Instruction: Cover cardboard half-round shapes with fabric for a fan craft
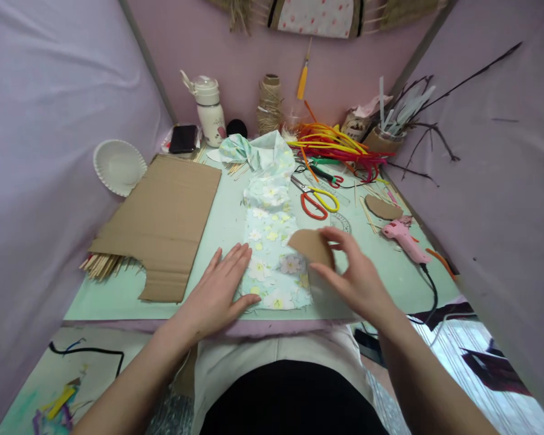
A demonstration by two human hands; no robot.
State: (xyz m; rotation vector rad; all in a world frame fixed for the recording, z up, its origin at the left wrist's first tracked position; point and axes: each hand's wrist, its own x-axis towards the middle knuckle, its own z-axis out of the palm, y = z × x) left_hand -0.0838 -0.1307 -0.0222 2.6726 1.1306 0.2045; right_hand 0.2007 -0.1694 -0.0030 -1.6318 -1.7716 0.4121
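A strip of pale floral cloth (272, 241) runs down the middle of the table, bunched up at its far end. My left hand (226, 278) lies flat with fingers outstretched on the cloth's lower left edge. Between the thumb and fingers of my right hand (349, 272) is a half-round piece of cardboard (312, 244), tilted just above the cloth's right side. Scissors (317, 199) with one red and one yellow handle lie beyond my right hand. A clear protractor (341, 223) is partly behind that hand.
At left, a large cardboard sheet (163, 211) covers part of a bundle of wooden sticks (102, 266). A pink glue gun (405, 241) and another cardboard cutout (383, 207) lie right. Behind stand a white bottle (211, 115), a twine spool (269, 103) and colourful pipe cleaners (335, 142).
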